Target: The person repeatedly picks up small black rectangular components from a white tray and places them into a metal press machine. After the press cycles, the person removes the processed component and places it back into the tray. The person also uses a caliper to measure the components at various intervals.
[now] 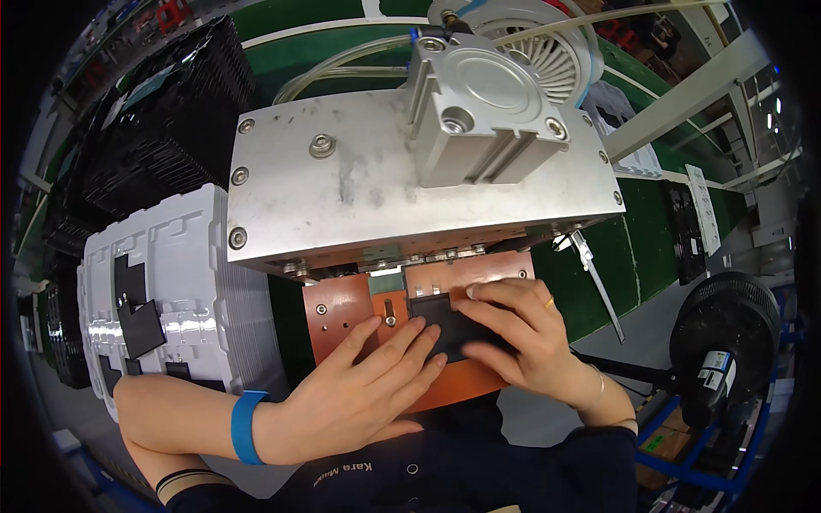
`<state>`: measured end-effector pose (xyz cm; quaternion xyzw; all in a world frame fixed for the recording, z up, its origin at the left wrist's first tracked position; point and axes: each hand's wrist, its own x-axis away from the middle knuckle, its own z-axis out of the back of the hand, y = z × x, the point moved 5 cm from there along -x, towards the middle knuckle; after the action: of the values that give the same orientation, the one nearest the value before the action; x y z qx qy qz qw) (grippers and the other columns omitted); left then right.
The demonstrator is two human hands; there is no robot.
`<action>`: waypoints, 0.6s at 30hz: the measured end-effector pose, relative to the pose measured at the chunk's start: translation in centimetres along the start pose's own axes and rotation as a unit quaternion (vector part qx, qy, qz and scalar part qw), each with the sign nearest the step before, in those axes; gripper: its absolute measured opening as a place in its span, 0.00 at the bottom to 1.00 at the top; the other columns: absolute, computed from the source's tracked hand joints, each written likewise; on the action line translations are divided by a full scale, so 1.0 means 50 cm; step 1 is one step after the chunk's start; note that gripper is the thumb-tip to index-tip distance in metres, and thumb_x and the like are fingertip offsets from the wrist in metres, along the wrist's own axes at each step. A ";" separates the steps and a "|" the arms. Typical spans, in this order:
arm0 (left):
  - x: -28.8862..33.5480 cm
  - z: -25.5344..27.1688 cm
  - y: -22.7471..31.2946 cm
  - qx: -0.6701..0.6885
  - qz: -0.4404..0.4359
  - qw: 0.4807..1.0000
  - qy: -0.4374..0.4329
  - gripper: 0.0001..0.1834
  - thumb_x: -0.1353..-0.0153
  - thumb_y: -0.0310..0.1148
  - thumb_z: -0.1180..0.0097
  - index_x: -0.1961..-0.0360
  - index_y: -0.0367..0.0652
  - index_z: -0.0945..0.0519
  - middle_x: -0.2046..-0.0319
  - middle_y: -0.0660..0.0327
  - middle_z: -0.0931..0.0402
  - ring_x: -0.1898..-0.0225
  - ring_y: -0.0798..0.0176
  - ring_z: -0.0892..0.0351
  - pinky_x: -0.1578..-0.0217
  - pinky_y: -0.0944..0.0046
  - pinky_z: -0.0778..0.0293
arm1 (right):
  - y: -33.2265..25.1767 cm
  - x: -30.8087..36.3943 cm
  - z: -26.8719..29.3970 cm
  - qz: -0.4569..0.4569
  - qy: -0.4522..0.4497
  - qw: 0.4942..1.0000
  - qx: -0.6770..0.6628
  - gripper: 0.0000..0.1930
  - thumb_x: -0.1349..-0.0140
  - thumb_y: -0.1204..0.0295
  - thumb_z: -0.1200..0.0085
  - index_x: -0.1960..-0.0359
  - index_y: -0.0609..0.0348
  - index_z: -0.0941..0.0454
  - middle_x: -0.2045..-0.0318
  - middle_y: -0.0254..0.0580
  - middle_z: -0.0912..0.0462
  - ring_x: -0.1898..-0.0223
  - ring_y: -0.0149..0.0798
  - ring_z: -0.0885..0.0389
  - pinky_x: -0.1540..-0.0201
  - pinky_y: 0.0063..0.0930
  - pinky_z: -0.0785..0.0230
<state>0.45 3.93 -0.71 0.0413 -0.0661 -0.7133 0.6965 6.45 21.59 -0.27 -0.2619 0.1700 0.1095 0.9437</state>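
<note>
A flat black pouch cell [441, 327] with two shiny tabs at its far edge lies on the orange-copper plate [462, 385] in front of the metal press. My left hand [363, 389] rests with outstretched fingers on the cell's left side. Across its right part spreads my right hand [530, 338], fingertips near the far edge and thumb apart, lower on the cell. Neither hand is wrapped around it. Part of the cell is hidden under my right hand. A second copper-coloured plate [335, 299] with screws and holes sits to the left, beyond my left fingers.
The silver press housing [368, 197] carries a pneumatic cylinder [487, 94]. At left stands a stack of white trays [192, 256] holding black pieces, with black trays [162, 128] behind. A caliper [599, 278] lies on the green tabletop. A black fan [727, 333] stands at right.
</note>
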 end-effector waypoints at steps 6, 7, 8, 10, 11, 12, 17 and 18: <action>0.000 0.002 -0.012 0.054 0.021 0.998 0.015 0.41 0.40 0.65 0.48 0.34 0.47 0.31 0.32 0.48 0.39 0.30 0.47 0.42 0.36 0.42 0.42 | 0.012 0.019 -0.012 0.007 -0.054 0.999 -0.001 0.21 0.51 0.64 0.31 0.55 0.56 0.17 0.49 0.39 0.21 0.47 0.44 0.26 0.49 0.36 0.30; -0.001 0.005 -0.018 0.056 0.029 0.998 0.019 0.41 0.41 0.65 0.48 0.35 0.47 0.31 0.32 0.48 0.39 0.30 0.46 0.42 0.36 0.42 0.43 | 0.018 0.012 -0.013 0.009 -0.053 0.999 -0.011 0.21 0.51 0.64 0.31 0.55 0.56 0.17 0.49 0.39 0.20 0.48 0.44 0.26 0.49 0.36 0.29; -0.002 0.007 -0.026 0.059 0.040 0.997 0.024 0.41 0.41 0.66 0.48 0.35 0.47 0.30 0.32 0.48 0.39 0.30 0.46 0.42 0.36 0.41 0.43 | 0.025 0.003 -0.013 0.009 -0.046 0.999 -0.018 0.20 0.52 0.65 0.31 0.56 0.56 0.17 0.49 0.39 0.20 0.48 0.44 0.25 0.49 0.36 0.29; -0.009 0.004 -0.039 0.058 0.043 0.997 0.030 0.41 0.41 0.66 0.48 0.35 0.48 0.30 0.32 0.48 0.39 0.30 0.45 0.42 0.35 0.40 0.44 | 0.037 -0.012 -0.014 0.009 -0.034 0.999 -0.032 0.19 0.52 0.66 0.31 0.58 0.57 0.16 0.51 0.39 0.19 0.49 0.44 0.25 0.48 0.36 0.29; -0.012 0.002 -0.044 0.059 0.044 0.997 0.032 0.41 0.41 0.66 0.48 0.35 0.48 0.30 0.32 0.48 0.39 0.30 0.45 0.42 0.35 0.39 0.44 | 0.039 -0.016 -0.014 0.012 -0.031 0.999 -0.034 0.18 0.52 0.66 0.30 0.58 0.57 0.16 0.51 0.39 0.19 0.50 0.44 0.24 0.48 0.36 0.28; -0.012 0.000 -0.046 0.061 0.046 0.997 0.032 0.41 0.41 0.66 0.48 0.35 0.48 0.30 0.32 0.48 0.39 0.30 0.45 0.42 0.35 0.39 0.45 | 0.039 -0.021 -0.012 0.014 -0.027 0.999 -0.035 0.18 0.52 0.66 0.30 0.59 0.57 0.16 0.52 0.39 0.19 0.50 0.44 0.24 0.48 0.36 0.28; -0.012 0.002 -0.045 0.060 0.051 0.997 0.018 0.41 0.41 0.66 0.48 0.35 0.48 0.30 0.32 0.49 0.40 0.30 0.46 0.43 0.35 0.38 0.46 | 0.040 -0.026 -0.011 0.012 -0.031 0.999 -0.036 0.18 0.53 0.66 0.30 0.60 0.58 0.15 0.53 0.39 0.18 0.51 0.44 0.23 0.49 0.35 0.27; -0.011 0.002 -0.045 0.058 0.051 0.997 0.016 0.42 0.41 0.66 0.48 0.34 0.48 0.31 0.32 0.49 0.40 0.29 0.46 0.43 0.35 0.38 0.46 | 0.041 -0.026 -0.012 0.010 -0.033 0.999 -0.038 0.18 0.54 0.66 0.30 0.60 0.58 0.15 0.53 0.39 0.18 0.51 0.44 0.23 0.49 0.35 0.27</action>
<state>-1.77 4.55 -0.97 0.0895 -0.0980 -0.6709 0.7296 4.51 22.82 -1.22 -0.2920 0.1371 0.1337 0.9370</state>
